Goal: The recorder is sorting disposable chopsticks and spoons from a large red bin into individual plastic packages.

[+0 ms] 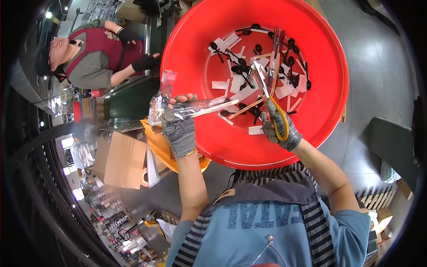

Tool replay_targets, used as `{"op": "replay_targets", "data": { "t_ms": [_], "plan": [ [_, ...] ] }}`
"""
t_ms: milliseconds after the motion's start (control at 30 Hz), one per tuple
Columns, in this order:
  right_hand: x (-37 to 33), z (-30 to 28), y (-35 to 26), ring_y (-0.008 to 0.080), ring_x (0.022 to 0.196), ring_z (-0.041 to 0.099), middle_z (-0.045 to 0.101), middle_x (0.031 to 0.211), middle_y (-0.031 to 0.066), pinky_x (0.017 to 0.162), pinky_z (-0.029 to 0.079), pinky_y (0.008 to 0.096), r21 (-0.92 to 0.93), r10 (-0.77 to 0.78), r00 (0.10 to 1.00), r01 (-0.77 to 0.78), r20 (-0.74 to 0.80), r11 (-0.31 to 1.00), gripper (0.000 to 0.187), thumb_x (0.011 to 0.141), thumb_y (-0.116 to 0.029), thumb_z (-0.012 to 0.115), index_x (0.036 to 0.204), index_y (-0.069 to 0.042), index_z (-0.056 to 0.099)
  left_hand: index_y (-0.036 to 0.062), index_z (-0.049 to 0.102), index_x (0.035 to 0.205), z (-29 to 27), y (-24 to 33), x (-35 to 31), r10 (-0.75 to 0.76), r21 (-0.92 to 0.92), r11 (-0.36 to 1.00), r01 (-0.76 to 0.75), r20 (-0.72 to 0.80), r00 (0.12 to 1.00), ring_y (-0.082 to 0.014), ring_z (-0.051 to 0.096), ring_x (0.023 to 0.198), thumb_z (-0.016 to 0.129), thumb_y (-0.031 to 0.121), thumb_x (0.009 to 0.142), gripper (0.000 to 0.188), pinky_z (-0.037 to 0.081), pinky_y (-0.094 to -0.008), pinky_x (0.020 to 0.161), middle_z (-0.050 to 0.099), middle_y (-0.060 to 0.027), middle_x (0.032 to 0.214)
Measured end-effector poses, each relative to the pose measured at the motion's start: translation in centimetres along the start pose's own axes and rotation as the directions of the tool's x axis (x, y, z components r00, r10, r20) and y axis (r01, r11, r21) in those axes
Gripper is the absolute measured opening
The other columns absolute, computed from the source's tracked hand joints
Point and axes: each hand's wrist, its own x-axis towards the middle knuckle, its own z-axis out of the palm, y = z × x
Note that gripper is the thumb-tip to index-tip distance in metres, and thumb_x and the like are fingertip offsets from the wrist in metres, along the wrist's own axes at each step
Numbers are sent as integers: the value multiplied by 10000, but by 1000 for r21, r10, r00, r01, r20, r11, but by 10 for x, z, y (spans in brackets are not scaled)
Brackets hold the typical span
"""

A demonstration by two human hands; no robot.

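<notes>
Head view, left hand: my gloved left hand (179,129) grips a clear cutlery packet (191,109) over the red basin's (329,102) rim.
Head view, right hand: my right hand (279,127) grasps yellow-handled scissors (272,100), blades among black spoons (242,70) and paper slips (284,91).

Grey concrete floor (378,75). Brown cardboard box (120,160) at left, wooden pallets (378,196) lower right. Cluttered shelving (120,231) lower left. Small bright ceiling light (48,14) upper left.

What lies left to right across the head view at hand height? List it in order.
Brown cardboard box → left hand gripping a clear plastic packet → right hand with yellow-handled scissors → red basin rim.
</notes>
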Motion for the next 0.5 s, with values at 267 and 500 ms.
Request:
{"op": "replay_targets", "data": {
  "t_ms": [267, 500],
  "plan": [
    [-14, 13, 0, 83, 410, 470, 438, 535, -39, 316, 330, 232, -566, -297, 948, 308, 115, 764, 255, 857, -313, 569, 797, -68, 533, 13, 518, 1004, 1, 33, 7, 295, 396, 895, -206, -179, 939, -131, 502, 661, 546, 88, 858, 167, 452, -327, 791, 527, -53, 747],
    [-29, 74, 24, 120, 601, 494, 517, 671, 51, 556, 428, 258, -970, -171, 982, 117, 81, 211, 353, 759, -250, 696, 933, 7, 530, 66, 480, 1099, 3, -40, -3, -358, 198, 911, 361, -54, 932, -154, 581, 723, 673, 3, 702, 446, 510, -288, 644, 555, -29, 828]
  ]
}}
